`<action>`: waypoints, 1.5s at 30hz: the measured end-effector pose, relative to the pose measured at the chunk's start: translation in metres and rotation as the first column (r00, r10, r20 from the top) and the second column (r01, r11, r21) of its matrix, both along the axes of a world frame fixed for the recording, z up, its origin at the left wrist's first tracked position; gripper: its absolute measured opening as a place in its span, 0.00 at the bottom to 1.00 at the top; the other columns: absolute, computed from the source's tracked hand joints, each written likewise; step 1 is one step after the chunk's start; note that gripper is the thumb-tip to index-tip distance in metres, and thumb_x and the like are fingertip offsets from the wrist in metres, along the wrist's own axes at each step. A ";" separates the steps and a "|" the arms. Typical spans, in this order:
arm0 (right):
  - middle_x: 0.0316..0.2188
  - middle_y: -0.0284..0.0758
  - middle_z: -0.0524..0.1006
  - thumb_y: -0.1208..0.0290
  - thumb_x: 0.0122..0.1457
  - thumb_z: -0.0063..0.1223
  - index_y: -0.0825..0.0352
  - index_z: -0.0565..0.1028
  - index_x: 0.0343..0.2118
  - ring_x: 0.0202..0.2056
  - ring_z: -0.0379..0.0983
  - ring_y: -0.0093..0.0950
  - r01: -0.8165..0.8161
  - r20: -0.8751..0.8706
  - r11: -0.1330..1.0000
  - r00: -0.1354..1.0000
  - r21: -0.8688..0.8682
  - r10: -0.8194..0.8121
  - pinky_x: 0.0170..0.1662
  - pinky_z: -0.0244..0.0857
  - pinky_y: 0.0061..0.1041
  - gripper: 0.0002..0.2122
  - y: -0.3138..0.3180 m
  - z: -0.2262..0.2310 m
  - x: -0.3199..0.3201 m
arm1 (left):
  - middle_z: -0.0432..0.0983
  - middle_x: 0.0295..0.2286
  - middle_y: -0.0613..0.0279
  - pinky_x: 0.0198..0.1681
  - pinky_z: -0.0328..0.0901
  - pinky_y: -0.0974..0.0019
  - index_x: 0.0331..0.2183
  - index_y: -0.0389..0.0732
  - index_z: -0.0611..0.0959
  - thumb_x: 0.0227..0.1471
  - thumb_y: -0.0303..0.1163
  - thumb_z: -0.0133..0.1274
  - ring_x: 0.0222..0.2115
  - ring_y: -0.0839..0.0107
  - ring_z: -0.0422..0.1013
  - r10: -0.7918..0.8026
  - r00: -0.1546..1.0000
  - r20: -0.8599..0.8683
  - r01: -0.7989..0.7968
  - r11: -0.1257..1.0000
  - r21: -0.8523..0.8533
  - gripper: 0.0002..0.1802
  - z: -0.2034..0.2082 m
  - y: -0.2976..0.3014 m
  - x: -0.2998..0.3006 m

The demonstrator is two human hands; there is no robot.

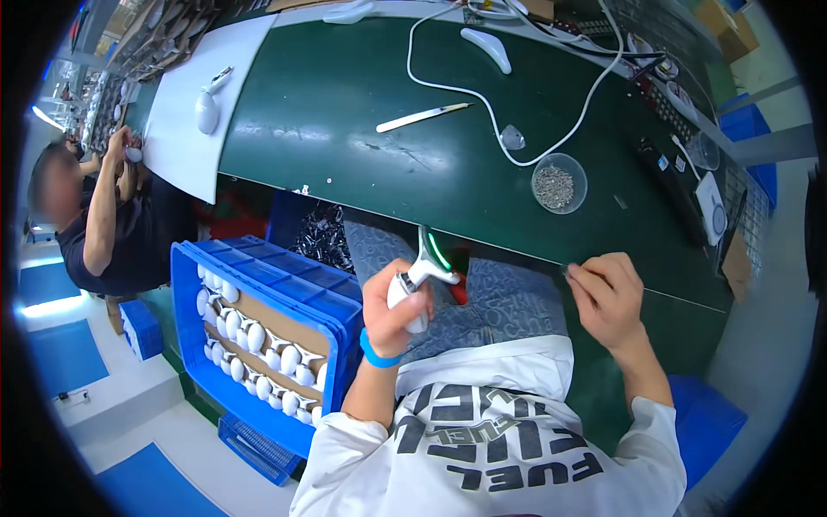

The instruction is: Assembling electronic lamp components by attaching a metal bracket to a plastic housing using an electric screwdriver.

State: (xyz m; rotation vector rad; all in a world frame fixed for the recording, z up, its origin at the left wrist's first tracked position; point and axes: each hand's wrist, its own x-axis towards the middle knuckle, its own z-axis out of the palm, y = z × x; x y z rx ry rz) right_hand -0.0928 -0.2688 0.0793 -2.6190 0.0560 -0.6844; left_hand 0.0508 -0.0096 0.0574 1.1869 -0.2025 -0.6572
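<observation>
My left hand is wrapped round the rounded white handle of a handheld massager, above my lap. Its silvery, T-shaped head points away from me, and a strip along it glows green. At the table's front edge, over to the right, the thumb and fingers of my right hand are pinched together. A tiny dark bit shows at those fingertips, too small to name. Beyond that hand, a clear round dish of small metal parts stands on the green table.
A white-handled, pen-like tool, a white cable and a curved white shell lie on the table. Left of my lap, a blue crate holds rows of white devices. A co-worker sits at far left.
</observation>
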 end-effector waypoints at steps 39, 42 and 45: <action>0.16 0.35 0.67 0.74 0.40 0.49 0.79 0.75 0.28 0.16 0.63 0.20 -0.381 -0.093 0.872 0.924 -0.309 0.371 0.14 0.56 0.16 0.13 0.077 0.013 0.045 | 0.75 0.18 0.55 0.22 0.67 0.66 0.23 0.37 0.81 0.29 0.28 0.64 0.18 0.61 0.74 -0.197 0.746 0.636 -0.263 0.790 0.554 0.12 0.039 0.001 -0.016; 0.16 0.35 0.67 0.74 0.40 0.51 0.79 0.75 0.27 0.16 0.64 0.21 -0.320 -0.057 0.779 0.937 -0.540 0.345 0.14 0.56 0.15 0.12 0.082 0.009 0.048 | 0.77 0.19 0.55 0.24 0.68 0.66 0.24 0.36 0.81 0.30 0.29 0.65 0.19 0.62 0.75 -0.178 0.795 0.579 -0.241 0.783 0.573 0.13 0.034 0.001 -0.018; 0.19 0.37 0.71 0.73 0.41 0.53 0.77 0.75 0.28 0.17 0.67 0.22 -0.348 -0.134 0.810 0.937 -0.472 0.324 0.15 0.59 0.16 0.12 0.081 0.010 0.050 | 0.77 0.19 0.54 0.24 0.68 0.68 0.26 0.36 0.81 0.31 0.30 0.66 0.19 0.64 0.75 -0.153 0.841 0.520 -0.222 0.778 0.587 0.15 0.024 0.002 -0.019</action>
